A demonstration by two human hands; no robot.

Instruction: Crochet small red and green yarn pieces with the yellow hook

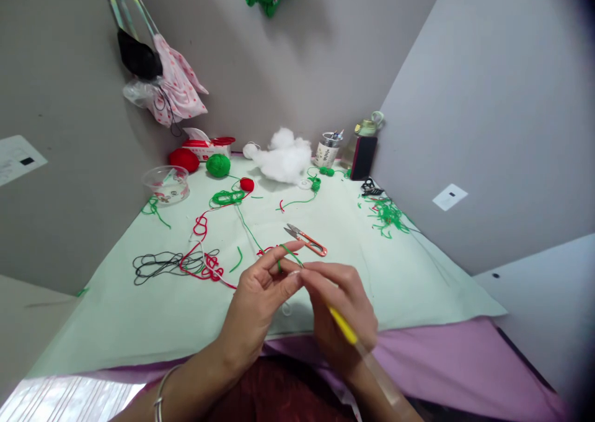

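Note:
My left hand (pixel 258 295) is closed in a pinch at the table's front, on a small whitish crochet piece (pixel 294 273) mostly hidden by the fingertips. Green yarn (pixel 292 253) passes over its raised index finger and runs back across the table. In my right hand (pixel 346 301) is a crochet hook with a yellow handle (pixel 343 325); its tip meets the work at the left fingertips. Just beyond the hands lie orange-handled thread snips (pixel 310 241). Tangled red yarn (pixel 211 267) lies to the left, and a white strand hangs below the hands.
Black cord (pixel 160 267) lies at left, near a clear plastic bowl (pixel 167 186). Behind are a green yarn ball (pixel 218 165), red yarn ball (pixel 185 160), white stuffing (pixel 282 158), a pen can (pixel 327 152) and a propped phone (pixel 363 158). Green yarn scraps (pixel 389 216) are at right.

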